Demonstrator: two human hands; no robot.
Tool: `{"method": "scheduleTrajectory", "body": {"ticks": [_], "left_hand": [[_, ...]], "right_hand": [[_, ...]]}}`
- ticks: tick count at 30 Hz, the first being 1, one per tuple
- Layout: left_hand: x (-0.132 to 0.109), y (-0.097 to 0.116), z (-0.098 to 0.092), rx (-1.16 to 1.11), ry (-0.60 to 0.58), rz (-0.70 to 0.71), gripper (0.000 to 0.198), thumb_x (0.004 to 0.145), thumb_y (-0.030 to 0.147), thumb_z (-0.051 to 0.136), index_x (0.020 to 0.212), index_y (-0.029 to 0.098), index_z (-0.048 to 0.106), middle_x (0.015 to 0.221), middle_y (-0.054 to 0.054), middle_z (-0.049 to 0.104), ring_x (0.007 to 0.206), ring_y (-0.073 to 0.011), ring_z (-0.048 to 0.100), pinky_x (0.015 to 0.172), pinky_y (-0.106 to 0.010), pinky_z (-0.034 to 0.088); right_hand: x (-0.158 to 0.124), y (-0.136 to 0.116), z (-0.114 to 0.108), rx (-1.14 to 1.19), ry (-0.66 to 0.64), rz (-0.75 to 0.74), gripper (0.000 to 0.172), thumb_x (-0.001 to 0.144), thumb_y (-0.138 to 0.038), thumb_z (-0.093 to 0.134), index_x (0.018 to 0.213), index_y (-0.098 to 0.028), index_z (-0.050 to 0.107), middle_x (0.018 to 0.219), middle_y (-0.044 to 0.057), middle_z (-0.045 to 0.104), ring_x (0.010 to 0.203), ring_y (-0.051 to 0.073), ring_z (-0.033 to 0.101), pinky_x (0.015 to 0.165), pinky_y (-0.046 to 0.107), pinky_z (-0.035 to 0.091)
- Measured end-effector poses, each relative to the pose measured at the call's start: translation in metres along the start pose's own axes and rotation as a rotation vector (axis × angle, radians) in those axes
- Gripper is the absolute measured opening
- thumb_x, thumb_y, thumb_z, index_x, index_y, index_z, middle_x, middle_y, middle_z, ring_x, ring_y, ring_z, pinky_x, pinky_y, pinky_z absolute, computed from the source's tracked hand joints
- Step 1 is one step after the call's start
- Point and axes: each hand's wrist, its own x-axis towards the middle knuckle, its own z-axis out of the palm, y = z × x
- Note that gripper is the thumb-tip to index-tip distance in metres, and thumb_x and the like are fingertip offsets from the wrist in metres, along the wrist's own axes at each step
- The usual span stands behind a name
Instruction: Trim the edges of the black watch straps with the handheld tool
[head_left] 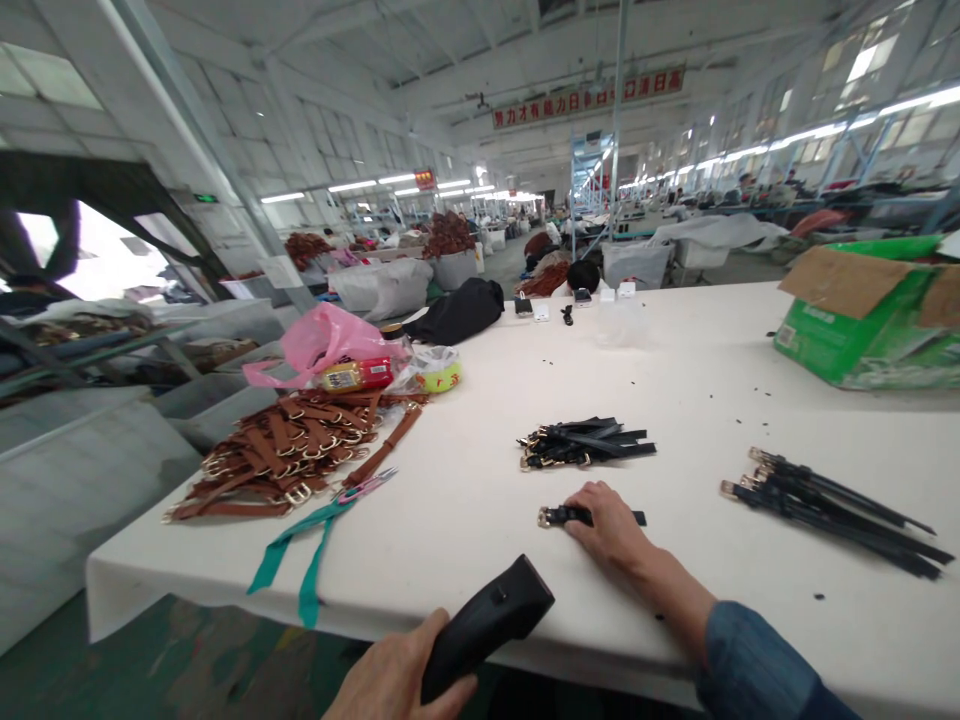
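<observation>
My left hand is wrapped round a black handheld tool at the table's front edge. The tool looks like a hair clipper, its blunt end pointing up and to the right. Out on the tabletop, my right hand grips a short black strap with a gold buckle lying flat. The strap's far end sticks out past the fingers, and its middle is hidden under them. Just beyond lies a pile of black buckled straps. Several longer black straps are laid out to the right of that hand.
A heap of brown buckled straps covers the left of the white table. Scissors with a green ribbon lie beside it. Behind are a pink bag, a yellow tape roll and black cloth. A green box stands right.
</observation>
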Motion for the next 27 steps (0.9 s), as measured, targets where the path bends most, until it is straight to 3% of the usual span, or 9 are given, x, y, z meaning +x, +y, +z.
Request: {"method": "scheduleTrajectory", "body": {"ticks": [5, 8, 16, 22, 27], "left_hand": [[0.009, 0.012, -0.003, 0.038, -0.006, 0.065, 0.034, 0.074, 0.045, 0.045, 0.100, 0.024, 0.051, 0.086, -0.005, 0.063, 0.083, -0.0232, 0.057, 0.071, -0.032, 0.040], [0.015, 0.024, -0.006, 0.100, -0.012, 0.136, 0.030, 0.074, 0.045, 0.045, 0.097, 0.026, 0.051, 0.081, -0.004, 0.063, 0.079, -0.0242, 0.058, 0.068, -0.034, 0.040], [0.031, 0.036, -0.010, 0.293, -0.059, 0.217, 0.036, 0.076, 0.041, 0.042, 0.108, 0.024, 0.047, 0.089, -0.007, 0.063, 0.084, -0.0277, 0.057, 0.073, -0.042, 0.043], [0.048, 0.064, -0.010, 0.300, -0.052, 0.263, 0.031, 0.076, 0.041, 0.042, 0.099, 0.022, 0.049, 0.086, -0.007, 0.064, 0.082, -0.0274, 0.059, 0.069, -0.039, 0.045], [0.043, 0.055, -0.010, 0.296, -0.075, 0.233, 0.033, 0.076, 0.041, 0.042, 0.103, 0.022, 0.047, 0.088, -0.007, 0.063, 0.083, -0.0268, 0.059, 0.070, -0.038, 0.045]], "right_hand": [[-0.057, -0.013, -0.017, 0.093, -0.108, 0.043, 0.022, 0.063, -0.008, 0.055, 0.081, -0.021, 0.058, 0.084, 0.003, 0.053, 0.083, 0.018, 0.046, 0.074, 0.033, 0.040], [-0.072, -0.016, -0.022, 0.164, -0.114, 0.042, 0.025, 0.063, -0.007, 0.053, 0.083, -0.020, 0.056, 0.089, 0.004, 0.051, 0.086, 0.018, 0.046, 0.076, 0.033, 0.040], [-0.070, -0.014, -0.030, 0.231, -0.172, 0.026, 0.029, 0.061, -0.002, 0.050, 0.084, -0.020, 0.053, 0.097, 0.004, 0.049, 0.092, 0.016, 0.047, 0.082, 0.030, 0.040], [-0.073, -0.010, -0.030, 0.235, -0.152, 0.015, 0.030, 0.063, -0.003, 0.050, 0.088, -0.020, 0.052, 0.100, 0.005, 0.049, 0.095, 0.017, 0.047, 0.084, 0.032, 0.040], [-0.076, -0.007, -0.027, 0.229, -0.138, 0.011, 0.029, 0.064, -0.006, 0.052, 0.088, -0.020, 0.055, 0.101, 0.006, 0.050, 0.096, 0.019, 0.047, 0.085, 0.034, 0.041]]}}
